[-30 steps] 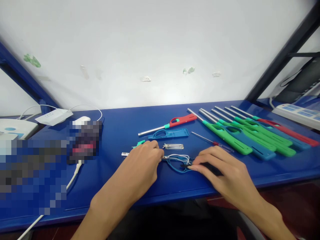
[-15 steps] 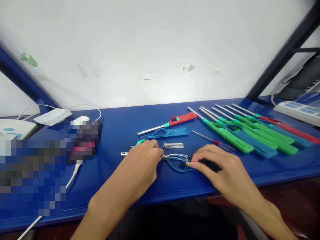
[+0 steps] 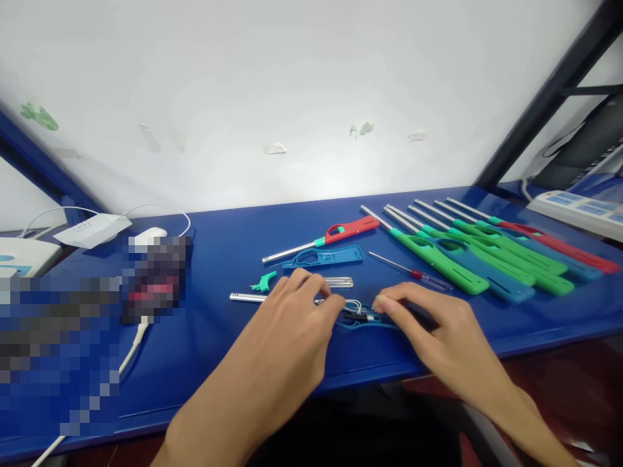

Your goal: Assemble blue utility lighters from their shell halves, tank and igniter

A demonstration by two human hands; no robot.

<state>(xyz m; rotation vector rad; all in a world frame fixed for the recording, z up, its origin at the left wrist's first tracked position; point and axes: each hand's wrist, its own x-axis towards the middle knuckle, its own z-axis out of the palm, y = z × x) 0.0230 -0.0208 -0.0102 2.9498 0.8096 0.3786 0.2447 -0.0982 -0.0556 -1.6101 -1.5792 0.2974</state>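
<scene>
An opened blue gas lighter (image 3: pixel 357 323) lies near the table's front edge, its metal tube (image 3: pixel 247 298) pointing left. White wires (image 3: pixel 359 305) and a black igniter part (image 3: pixel 357 316) show in its handle shell. My left hand (image 3: pixel 292 337) bends over the lighter, fingers closed around the tube end of the handle and hiding it. At the handle's right part, my right hand (image 3: pixel 438 324) has thumb and forefinger pinched together on the lighter. Behind my left hand are a green trigger (image 3: pixel 265 281) and a clear fuel tank (image 3: pixel 341 282), partly covered.
A loose blue handle half (image 3: pixel 335 257) and a red lighter (image 3: pixel 348 229) lie farther back. A screwdriver (image 3: pixel 413 274) is beside a row of several lighters (image 3: pixel 442 263) at the right. A power strip (image 3: pixel 579 211) stands far right; a white cable (image 3: pixel 131 350) runs at left.
My left hand has shifted right along the lighter, uncovering the green trigger and partly covering the tank. The black igniter part now lies in the shell, right of my left fingers.
</scene>
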